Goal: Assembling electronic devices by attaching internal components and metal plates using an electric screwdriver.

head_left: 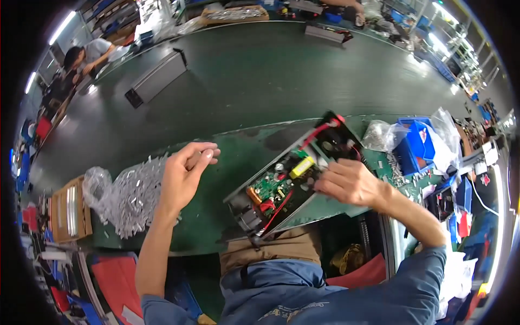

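Note:
In front of me an open electronic unit (276,189) lies slanted on the green bench, its dark metal case showing a green circuit board with a yellow-wrapped transformer (302,167) and red wires. Over its right side is my right hand (349,183), fingers curled together; whatever they grip is hidden. My left hand (189,169) hovers apart from the unit, to its left, with thumb and fingertips brought together. Anything between those fingertips is too small to make out. Beside that hand is a heap of small silvery metal pieces (138,192) on a clear plastic bag.
A cardboard box (71,208) with long white strips stands far left. At right are a blue bin (416,145), a clear bag (383,135) and scattered small parts. Beyond the bench, a closed grey unit (157,78) and another unit (326,34) rest on a dark green surface. A person (89,59) sits upper left.

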A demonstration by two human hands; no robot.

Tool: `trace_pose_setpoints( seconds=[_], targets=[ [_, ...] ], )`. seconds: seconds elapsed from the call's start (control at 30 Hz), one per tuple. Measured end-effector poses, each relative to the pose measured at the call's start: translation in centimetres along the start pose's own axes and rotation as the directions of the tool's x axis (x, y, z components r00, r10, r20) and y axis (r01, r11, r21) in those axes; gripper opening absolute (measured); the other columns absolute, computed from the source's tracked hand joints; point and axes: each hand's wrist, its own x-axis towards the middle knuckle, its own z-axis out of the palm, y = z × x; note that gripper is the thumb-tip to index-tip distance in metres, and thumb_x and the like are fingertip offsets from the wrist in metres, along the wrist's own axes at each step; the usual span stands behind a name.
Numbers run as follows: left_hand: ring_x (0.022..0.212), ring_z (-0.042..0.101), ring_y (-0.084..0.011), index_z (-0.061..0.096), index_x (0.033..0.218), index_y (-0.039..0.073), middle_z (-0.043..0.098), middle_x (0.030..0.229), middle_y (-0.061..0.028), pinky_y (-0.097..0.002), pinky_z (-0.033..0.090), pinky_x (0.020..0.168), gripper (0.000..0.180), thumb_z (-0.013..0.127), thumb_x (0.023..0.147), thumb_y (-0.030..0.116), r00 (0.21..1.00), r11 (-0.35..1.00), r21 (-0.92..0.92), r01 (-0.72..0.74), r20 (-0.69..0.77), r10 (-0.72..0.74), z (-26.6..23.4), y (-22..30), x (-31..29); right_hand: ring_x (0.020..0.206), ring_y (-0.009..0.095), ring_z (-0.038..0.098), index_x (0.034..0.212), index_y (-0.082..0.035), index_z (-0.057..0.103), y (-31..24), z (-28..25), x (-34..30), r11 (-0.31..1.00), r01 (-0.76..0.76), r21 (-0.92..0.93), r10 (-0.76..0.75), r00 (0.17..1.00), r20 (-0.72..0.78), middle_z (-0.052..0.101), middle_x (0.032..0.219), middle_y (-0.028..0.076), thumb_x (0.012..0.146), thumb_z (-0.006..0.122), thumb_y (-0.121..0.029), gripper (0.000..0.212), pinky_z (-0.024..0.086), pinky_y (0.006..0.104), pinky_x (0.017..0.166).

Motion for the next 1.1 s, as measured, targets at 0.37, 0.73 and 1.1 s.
trace_pose_setpoints(
  seconds=[0.37, 0.73, 1.1],
  targets=[
    [0.121, 0.063, -0.0201, 0.069, 0.115, 0.010, 0.066, 0.128, -0.0014, -0.0344, 0.062, 0.074, 0.036, 0.073, 0.079, 0.002, 0.667, 0.422, 0.517, -0.745, 0.591, 0.453, 2.4, -2.0, 5.0, 0.094, 0.026, 0.063, 0.110, -0.006, 0.064, 5.4, 8.1, 1.6, 0.986, -0.139, 0.090, 0.146, 0.987, -0.073, 0.063, 0.110, 0.007, 0.078, 0.077, -0.004, 0.035, 0.052, 0.0385, 0.080],
    [0.076, 0.059, -0.0138, 0.063, 0.076, 0.014, 0.058, 0.078, 0.0023, -0.0299, 0.050, 0.053, 0.040, 0.079, 0.073, 0.051, 0.441, 0.268, 0.352, -0.897, 0.655, 0.614, 4.2, -4.7, 6.3, 0.080, 0.017, 0.066, 0.122, 0.000, 0.061, -8.5, 3.7, -5.8, -0.111, -0.831, 0.545, 0.881, 0.172, 0.441, 0.071, 0.097, 0.012, 0.104, 0.059, -0.017, 0.025, 0.053, 0.0323, 0.075],
    [0.085, 0.068, -0.0131, 0.064, 0.081, 0.011, 0.067, 0.086, 0.0004, -0.0278, 0.057, 0.061, 0.035, 0.075, 0.084, 0.045, 0.801, 0.581, 0.583, -0.569, 0.232, 0.552, 10.2, -4.3, -2.2, 0.116, 0.031, 0.058, 0.149, 0.000, 0.043, -5.3, 7.0, -1.3, 0.329, -0.857, 0.397, 0.916, 0.392, 0.086, 0.057, 0.133, 0.020, 0.096, 0.067, -0.018, 0.061, 0.048, 0.0386, 0.096]
  ],
)
